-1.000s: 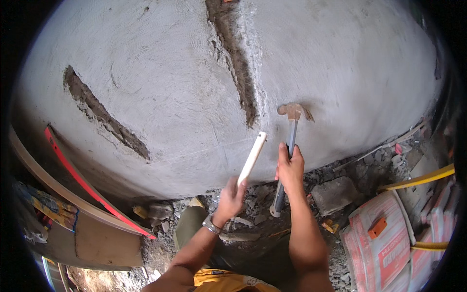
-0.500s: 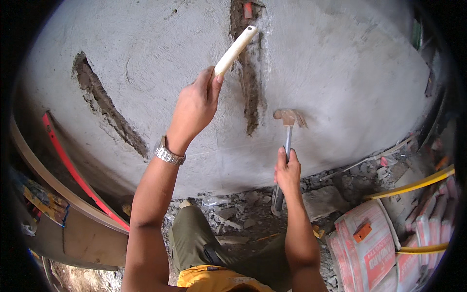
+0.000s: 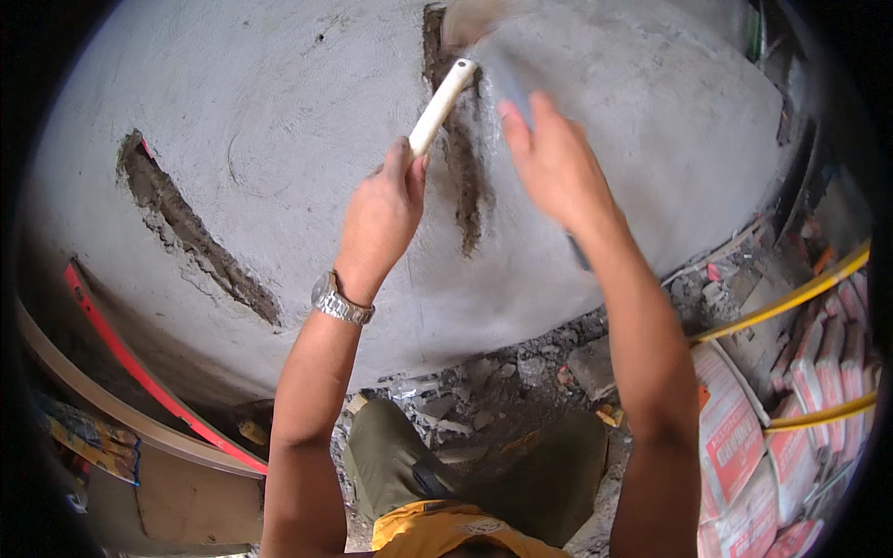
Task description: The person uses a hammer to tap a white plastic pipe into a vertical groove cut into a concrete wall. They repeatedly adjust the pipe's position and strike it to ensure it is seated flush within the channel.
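Clasping a white bar (image 3: 441,110) with thumb and curled fingers, the left hand (image 3: 381,214) holds the bar's far end before the right groove (image 3: 463,200) in the grey wall (image 3: 642,149). The right hand (image 3: 563,177), farther right, has its fingers wrapped around a hammer (image 3: 512,84); its blurred head is just beyond the bar's far end, and I cannot tell whether they touch. Near right lie stacked bags (image 3: 730,437).

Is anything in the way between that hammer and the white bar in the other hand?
Nothing visible is. The right hand holds the hammer, its blurred head close to the white bar in the left hand; blur hides the exact gap.
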### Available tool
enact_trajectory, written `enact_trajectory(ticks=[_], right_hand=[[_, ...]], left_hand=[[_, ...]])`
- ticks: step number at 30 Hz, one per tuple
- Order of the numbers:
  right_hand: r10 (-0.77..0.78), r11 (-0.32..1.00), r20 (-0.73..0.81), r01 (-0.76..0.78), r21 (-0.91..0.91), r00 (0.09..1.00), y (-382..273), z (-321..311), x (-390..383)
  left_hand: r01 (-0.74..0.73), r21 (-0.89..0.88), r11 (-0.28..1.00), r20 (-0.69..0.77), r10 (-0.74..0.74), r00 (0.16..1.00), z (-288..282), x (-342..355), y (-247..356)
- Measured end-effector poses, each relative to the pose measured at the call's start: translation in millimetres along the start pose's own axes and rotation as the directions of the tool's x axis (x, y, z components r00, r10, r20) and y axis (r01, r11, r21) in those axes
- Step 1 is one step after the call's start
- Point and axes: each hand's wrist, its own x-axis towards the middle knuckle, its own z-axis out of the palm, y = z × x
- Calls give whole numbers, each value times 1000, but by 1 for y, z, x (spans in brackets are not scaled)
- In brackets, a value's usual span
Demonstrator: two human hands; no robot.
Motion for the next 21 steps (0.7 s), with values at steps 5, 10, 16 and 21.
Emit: enact_trajectory(ticks=[5,10,16,21], right_hand=[[80,987,50,-86,137,996,-28,-15,-4],[40,994,-98,-30,104,994,-5,4,2],[72,993,-23,-70,90,997,-17,-10,9],[116,990,217,-131,54,969,1,-3,17]], left_hand=[[6,-37,999,9,-6,1000,-1,1,-6],[-37,-7,999,18,37,999,6,0,-2],[-75,-31,997,-17,75,997,6,2,-7],[-45,-31,999,55,47,997,8,5,-8]])
